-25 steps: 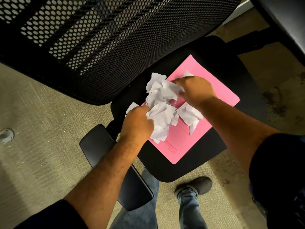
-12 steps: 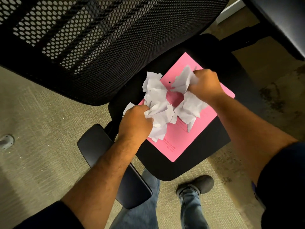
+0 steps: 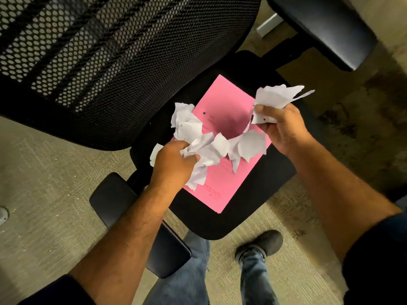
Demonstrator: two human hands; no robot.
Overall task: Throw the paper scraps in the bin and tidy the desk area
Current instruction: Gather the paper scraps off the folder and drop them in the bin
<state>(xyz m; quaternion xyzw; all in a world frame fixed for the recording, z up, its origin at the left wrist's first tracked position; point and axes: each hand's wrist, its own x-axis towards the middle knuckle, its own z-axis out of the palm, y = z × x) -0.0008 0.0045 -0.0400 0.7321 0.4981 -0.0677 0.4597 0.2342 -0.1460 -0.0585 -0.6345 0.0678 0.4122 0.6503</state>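
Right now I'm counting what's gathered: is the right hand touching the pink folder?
Apart. The head view shows the right hand raised beside the folder, fingers curled round white scraps.

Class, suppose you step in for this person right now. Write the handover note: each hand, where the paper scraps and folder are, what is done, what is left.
Left hand: grips a bunch of scraps at the folder's near left edge.
Right hand: holds more scraps, lifted above the folder's right side.
Folder: pink, lying flat on the chair seat.
Loose scraps lie on the folder between the hands; one scrap is on the seat behind the left hand.
Done: most scraps gathered.
Left: pick up the rest, bin them all (no bin in view), put the folder away.
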